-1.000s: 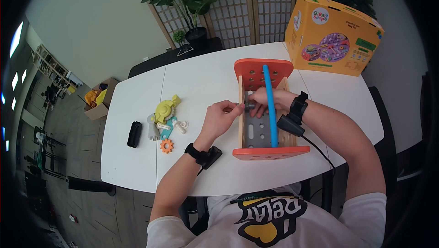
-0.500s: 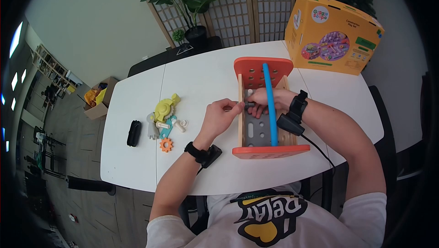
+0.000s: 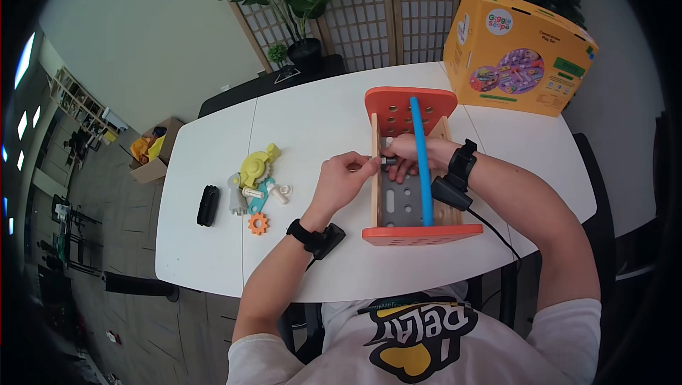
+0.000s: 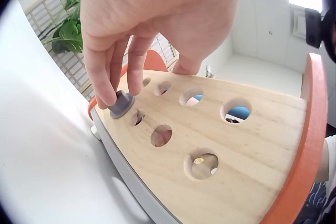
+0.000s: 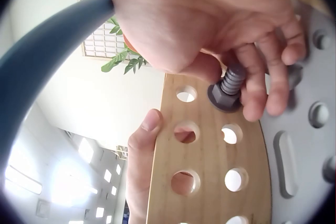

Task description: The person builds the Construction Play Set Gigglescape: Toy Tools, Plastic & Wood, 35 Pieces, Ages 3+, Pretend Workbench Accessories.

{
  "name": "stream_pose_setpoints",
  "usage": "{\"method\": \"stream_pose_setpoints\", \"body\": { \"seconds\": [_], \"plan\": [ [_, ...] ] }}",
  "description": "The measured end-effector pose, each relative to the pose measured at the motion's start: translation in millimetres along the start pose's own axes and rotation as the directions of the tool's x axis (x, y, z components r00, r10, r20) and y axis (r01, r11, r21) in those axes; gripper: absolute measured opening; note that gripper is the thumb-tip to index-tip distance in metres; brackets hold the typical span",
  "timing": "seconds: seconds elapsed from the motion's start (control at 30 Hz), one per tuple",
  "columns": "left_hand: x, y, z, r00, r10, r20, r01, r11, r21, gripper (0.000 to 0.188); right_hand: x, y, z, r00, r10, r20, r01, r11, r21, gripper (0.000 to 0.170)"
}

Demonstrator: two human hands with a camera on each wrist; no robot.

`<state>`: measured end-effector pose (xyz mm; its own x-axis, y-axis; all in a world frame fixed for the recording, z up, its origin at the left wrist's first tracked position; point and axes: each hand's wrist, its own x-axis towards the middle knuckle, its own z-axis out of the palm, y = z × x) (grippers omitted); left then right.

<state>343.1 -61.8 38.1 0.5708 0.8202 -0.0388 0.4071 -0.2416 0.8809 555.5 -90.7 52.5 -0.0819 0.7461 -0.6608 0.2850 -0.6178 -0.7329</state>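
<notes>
A toy toolbox with red end panels (image 3: 412, 109), a blue handle bar (image 3: 422, 172) and a grey base (image 3: 401, 207) stands before me. Its wooden side panel (image 4: 252, 150) has rows of round holes. Through one hole goes a grey bolt, its head (image 4: 123, 106) outside and its threaded shank (image 5: 232, 81) inside with a grey hex nut (image 5: 224, 99) against the wood. My left hand (image 3: 341, 185) pinches the bolt head between fingers, thumb at the panel's top edge. Reaching inside under the handle, my right hand (image 3: 412, 152) has thumb and fingers around the nut and shank.
Left on the table lie a yellow-green toy piece (image 3: 254, 172), an orange gear (image 3: 258, 224), a teal strip (image 3: 258, 204), white bolts (image 3: 278, 193) and a black case (image 3: 208, 206). A yellow box (image 3: 522, 58) stands at the back right. A cable trails from the right wrist camera.
Both hands stay at the same hole with the bolt. The right hand's fingers shift only slightly around the nut; the toolbox stays in place.
</notes>
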Motion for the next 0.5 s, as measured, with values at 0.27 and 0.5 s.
{"method": "stream_pose_setpoints", "body": {
  "seconds": [0.27, 0.5],
  "plan": [
    [-0.8, 3.0, 0.0, 1.000, -0.003, -0.006, 0.003, 1.000, 0.011, 0.044, 0.2, 1.8, 1.4, 0.999, -0.037, 0.039, 0.036, 0.999, 0.007, 0.043],
    [-1.4, 3.0, -2.6, 1.000, -0.006, 0.002, 0.006, 1.000, 0.017, 0.045, -2.6, -1.7, -0.4, 1.000, 0.000, -0.012, -0.001, 0.994, -0.108, 0.041]
  ]
}}
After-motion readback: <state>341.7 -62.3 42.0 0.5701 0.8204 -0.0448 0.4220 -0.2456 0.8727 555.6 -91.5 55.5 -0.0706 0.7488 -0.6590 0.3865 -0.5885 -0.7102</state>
